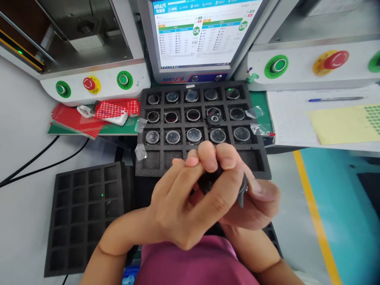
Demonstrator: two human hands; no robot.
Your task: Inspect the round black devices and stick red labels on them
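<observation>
A dark watch, mostly covered by fingers, is held in front of my chest. My left hand wraps over it from the left, fingers bent. From the right and below, my right hand grips the same watch, its thumb along the edge. A dark curved lug or strap end pokes out beside that thumb. Just beyond my hands lies a black foam tray with several round watch cases in its compartments. One dark watch back with a sensor rests face down over another case there.
Behind the tray stands a monitor showing OK marks. Machines with a red stop button and green buttons flank it. Red grid sheets lie left, a pen and yellow sheet right. Another foam tray sits lower left.
</observation>
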